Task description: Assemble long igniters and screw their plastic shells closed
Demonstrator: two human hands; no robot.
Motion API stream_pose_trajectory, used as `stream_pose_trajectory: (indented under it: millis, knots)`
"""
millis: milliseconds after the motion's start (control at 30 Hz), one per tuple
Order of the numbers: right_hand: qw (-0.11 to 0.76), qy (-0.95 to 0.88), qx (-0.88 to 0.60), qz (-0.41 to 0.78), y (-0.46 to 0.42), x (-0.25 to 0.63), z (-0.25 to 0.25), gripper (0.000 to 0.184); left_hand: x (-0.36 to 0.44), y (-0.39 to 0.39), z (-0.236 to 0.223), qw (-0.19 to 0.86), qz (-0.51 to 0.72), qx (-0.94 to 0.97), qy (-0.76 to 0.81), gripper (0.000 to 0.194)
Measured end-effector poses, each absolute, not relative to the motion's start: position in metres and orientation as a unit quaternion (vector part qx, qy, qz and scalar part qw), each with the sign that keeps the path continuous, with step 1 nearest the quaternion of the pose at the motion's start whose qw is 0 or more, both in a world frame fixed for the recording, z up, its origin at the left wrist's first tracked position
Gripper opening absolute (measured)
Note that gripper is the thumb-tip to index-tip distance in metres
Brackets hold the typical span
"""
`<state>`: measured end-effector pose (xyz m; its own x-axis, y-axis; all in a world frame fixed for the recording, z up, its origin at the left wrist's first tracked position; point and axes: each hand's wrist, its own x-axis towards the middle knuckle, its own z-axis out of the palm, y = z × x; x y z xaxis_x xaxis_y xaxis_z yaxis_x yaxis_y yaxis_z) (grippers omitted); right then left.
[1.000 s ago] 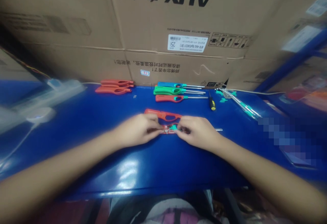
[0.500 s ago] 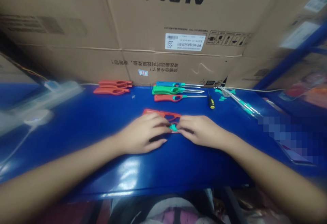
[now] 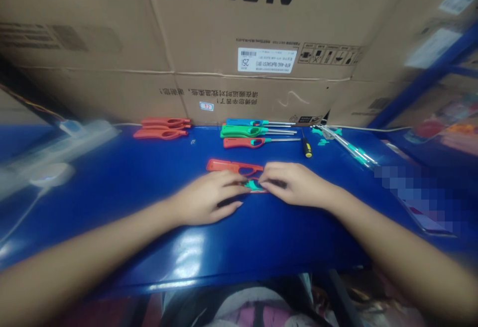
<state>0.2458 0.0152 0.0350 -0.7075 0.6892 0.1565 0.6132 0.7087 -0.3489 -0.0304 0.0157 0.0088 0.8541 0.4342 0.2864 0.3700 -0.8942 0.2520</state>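
Left hand (image 3: 209, 195) is covering most of the open red casing (image 3: 258, 190); fingers loosely spread, thumb apart, grip unclear. Right hand (image 3: 291, 182) is bringing bent fingertips together at the green piece (image 3: 254, 184) in the casing; whether it's pinching, can't tell. Casing is lying on the blue table (image 3: 224, 252), its ends hidden under both hands. Loose red shell (image 3: 231, 166) is lying just behind, partly covered. Phone-like item (image 3: 429, 217) at right is pixelated.
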Motion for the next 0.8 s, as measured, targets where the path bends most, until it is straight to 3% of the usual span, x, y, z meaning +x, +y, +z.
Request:
stream_pose_trajectory:
  millis: [100, 300, 600, 800]
  knots:
    - [0.172, -0.912, -0.358, 0.102, 0.024, 0.251, 0.029, 0.029, -0.033, 0.017, 0.01, 0.093, 0.18, 0.958, 0.204, 0.033]
    - [0.134, -0.928, -0.335, 0.094, 0.036, 0.258, 0.02, 0.054, -0.041, 0.029, 0.015, 0.071, 0.233, 0.939, 0.243, 0.028]
    - [0.18, -0.904, -0.361, 0.141, 0.037, 0.257, 0.02, 0.024, -0.046, 0.046, 0.006, 0.12, 0.256, 0.909, 0.306, 0.032]
    - [0.178, -0.907, -0.35, 0.153, 0.033, 0.256, 0.024, 0.03, -0.046, 0.047, 0.003, 0.1, 0.246, 0.918, 0.293, 0.031]
